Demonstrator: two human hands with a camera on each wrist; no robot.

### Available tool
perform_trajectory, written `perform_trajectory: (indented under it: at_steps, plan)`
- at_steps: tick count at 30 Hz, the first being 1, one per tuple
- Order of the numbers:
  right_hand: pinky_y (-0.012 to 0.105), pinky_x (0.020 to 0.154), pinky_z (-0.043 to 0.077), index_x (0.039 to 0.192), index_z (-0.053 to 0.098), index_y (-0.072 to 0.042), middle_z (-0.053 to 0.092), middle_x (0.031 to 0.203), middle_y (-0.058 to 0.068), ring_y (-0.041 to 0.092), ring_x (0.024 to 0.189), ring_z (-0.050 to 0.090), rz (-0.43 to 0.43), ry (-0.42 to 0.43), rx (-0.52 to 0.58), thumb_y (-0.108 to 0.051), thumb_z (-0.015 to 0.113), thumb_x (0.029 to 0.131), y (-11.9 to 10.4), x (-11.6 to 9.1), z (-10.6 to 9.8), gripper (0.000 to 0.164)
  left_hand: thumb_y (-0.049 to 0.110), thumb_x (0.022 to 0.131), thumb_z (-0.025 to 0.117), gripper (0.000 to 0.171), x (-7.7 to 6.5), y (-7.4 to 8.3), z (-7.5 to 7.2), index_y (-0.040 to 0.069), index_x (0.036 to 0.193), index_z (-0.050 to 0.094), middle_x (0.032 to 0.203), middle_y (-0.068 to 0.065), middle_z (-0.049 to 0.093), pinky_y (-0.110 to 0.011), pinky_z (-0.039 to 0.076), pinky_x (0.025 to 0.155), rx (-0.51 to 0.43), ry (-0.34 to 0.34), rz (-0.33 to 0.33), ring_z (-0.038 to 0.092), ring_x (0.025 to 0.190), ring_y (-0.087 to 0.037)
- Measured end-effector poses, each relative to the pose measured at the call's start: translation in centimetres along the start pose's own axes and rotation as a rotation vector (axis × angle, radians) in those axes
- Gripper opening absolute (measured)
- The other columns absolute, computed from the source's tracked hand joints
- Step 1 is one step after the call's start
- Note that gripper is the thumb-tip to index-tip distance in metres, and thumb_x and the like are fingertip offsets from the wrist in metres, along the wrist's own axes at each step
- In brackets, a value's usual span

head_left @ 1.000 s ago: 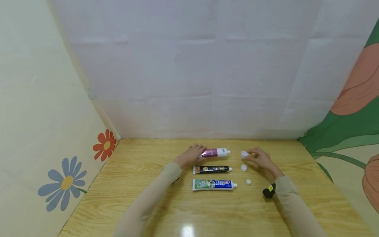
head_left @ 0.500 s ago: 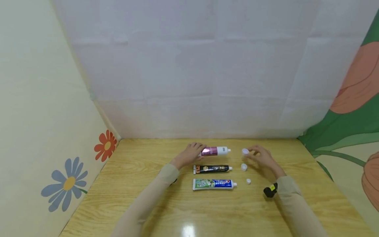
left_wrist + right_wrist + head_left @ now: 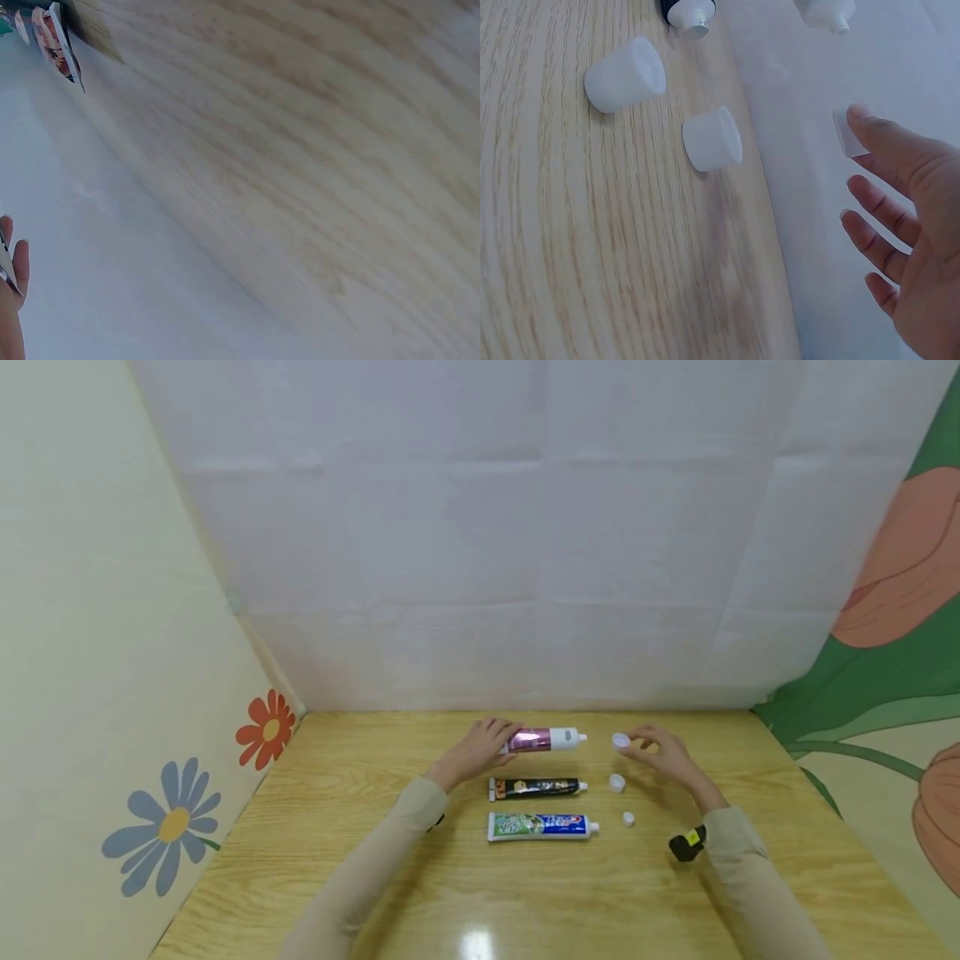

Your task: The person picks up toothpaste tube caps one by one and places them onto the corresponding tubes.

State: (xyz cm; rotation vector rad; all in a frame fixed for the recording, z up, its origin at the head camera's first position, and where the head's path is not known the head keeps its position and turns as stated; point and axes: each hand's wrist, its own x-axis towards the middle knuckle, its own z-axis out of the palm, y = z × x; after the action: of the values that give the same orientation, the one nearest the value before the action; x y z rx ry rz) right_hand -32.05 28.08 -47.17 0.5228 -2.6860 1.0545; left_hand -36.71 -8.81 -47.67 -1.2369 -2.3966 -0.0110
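Note:
My left hand (image 3: 476, 750) grips the crimped end of a pink and white toothpaste tube (image 3: 536, 740), raised off the table with its bare nozzle toward the right. Between thumb and index finger my right hand (image 3: 663, 753) pinches a white cap (image 3: 847, 133), held a short way from that nozzle. In the right wrist view its other fingers are spread. Nearer on the table lie a black toothpaste tube (image 3: 538, 788) and a green and blue toothpaste tube (image 3: 540, 827), both uncapped. Beside them are a white cap (image 3: 617, 783) and a smaller white cap (image 3: 628, 818).
A wood-grain table (image 3: 420, 893) carries everything. Behind it hangs a pale creased sheet (image 3: 480, 568), and flower-patterned panels (image 3: 90, 652) flank the sides. A black device (image 3: 686, 845) sits on the right wrist.
The pink and white tube has risen from the table in my left hand. My right hand has lifted slightly with the pinched cap. Other tubes and caps stay put.

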Motion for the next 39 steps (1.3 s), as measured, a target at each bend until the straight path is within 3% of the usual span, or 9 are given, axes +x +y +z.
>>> perform_trajectory:
  at_steps: [5,13,20,26,39]
  plan:
    - [0.048,0.08,0.038,0.108,0.066,-0.005,0.06,0.11,0.015,0.031,0.09,0.057,-0.01,0.009,-0.006,-0.025,0.069,0.083,-0.2,0.0,0.0,0.032,0.032,0.086,0.065,0.058,0.0,0.0,-0.1,0.006,0.135,0.044,0.121,-0.008,0.052,-0.04,0.044,0.092,-0.003,0.048,0.009,0.048,0.109,-0.024]
    - [0.049,0.082,0.028,0.108,0.066,-0.006,0.06,0.111,0.014,0.029,0.09,0.057,-0.004,0.017,-0.033,-0.028,0.069,0.083,-0.7,0.1,0.0,0.033,0.03,0.085,0.067,0.058,0.0,0.2,-0.6,0.004,0.132,0.046,0.12,-0.008,0.053,-0.039,0.043,0.094,-0.01,0.079,0.024,0.05,0.109,-0.023]
    - [0.055,0.087,0.041,0.107,0.066,-0.003,0.063,0.109,0.016,0.034,0.096,0.06,-0.028,0.053,0.003,-0.023,0.071,0.081,-1.1,0.2,-0.1,0.033,0.031,0.085,0.066,0.058,-0.2,0.2,-1.1,0.004,0.133,0.045,0.12,-0.008,0.053,-0.039,0.042,0.095,-0.024,0.104,0.029,0.05,0.108,-0.023]
    - [0.057,0.09,0.041,0.111,0.065,-0.001,0.065,0.107,0.019,0.038,0.103,0.057,0.005,0.019,0.08,-0.026,0.069,0.083,-1.8,0.1,-0.3,0.037,0.029,0.083,0.069,0.06,-0.3,0.1,-1.0,0.003,0.132,0.046,0.118,-0.009,0.054,-0.039,0.042,0.093,-0.013,0.172,0.059,0.051,0.105,-0.023]
    - [0.057,0.089,0.042,0.117,0.061,-0.001,0.065,0.107,0.019,0.038,0.104,0.057,0.045,0.027,0.079,-0.028,0.067,0.086,-2.3,0.1,-0.4,0.042,0.027,0.077,0.075,0.063,-0.3,0.0,-1.7,0.002,0.129,0.048,0.116,-0.009,0.055,-0.037,0.043,0.09,0.004,0.24,0.111,0.051,0.102,-0.022]
